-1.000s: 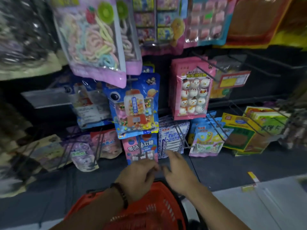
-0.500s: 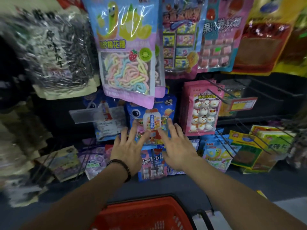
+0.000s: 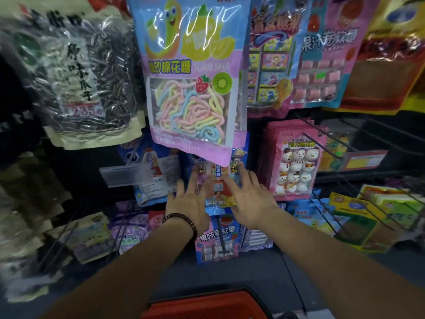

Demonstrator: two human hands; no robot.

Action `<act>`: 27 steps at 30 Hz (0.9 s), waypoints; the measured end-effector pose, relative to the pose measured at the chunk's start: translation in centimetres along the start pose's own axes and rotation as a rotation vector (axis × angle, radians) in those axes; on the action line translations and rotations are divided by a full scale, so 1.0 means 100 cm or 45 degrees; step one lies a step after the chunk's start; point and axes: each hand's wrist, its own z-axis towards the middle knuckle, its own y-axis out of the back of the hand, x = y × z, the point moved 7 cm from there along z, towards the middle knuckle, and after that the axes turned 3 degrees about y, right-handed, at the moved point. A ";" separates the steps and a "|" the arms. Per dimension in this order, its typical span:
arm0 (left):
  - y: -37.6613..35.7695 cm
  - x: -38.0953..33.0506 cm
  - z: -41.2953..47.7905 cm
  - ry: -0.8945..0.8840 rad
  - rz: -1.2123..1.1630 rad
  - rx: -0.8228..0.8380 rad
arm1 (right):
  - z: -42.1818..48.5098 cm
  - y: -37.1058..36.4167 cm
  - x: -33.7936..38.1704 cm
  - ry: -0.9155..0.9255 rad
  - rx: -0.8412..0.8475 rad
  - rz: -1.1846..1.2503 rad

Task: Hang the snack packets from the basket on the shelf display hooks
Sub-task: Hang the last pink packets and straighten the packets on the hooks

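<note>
Here both hands [image 3: 220, 199], grip spread wide, press the blue packet [image 3: 220, 192] under the overhanging marshmallow bag [image 3: 193, 88].

The gumball packet [image 3: 220, 187] hangs below the marshmallow bag [image 3: 193, 88], left of the snowman packet [image 3: 295, 162].

glossy plastic candy packet [image 3: 190, 72], wire hooks [image 3: 322, 143]

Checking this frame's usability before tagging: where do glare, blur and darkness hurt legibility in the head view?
Head view: glare streaks the top of the pastel marshmallow-rope bag; the sunflower seed bag and the left edge are smeared by blur; the shelf backing and floor are dim; wide-angle bending tilts the outer packets. The left hand, right hand and the snowman marshmallow packet read fairly clearly.
</note>
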 end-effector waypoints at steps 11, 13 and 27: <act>0.029 0.000 -0.057 -0.090 -0.022 0.220 | -0.051 0.047 0.012 0.051 0.171 -0.104; 0.046 -0.001 -0.078 -0.135 -0.016 0.279 | -0.068 0.065 0.022 0.083 0.198 -0.154; 0.217 0.045 -0.173 -0.277 -0.189 -0.097 | -0.141 0.238 0.091 0.248 0.014 -0.423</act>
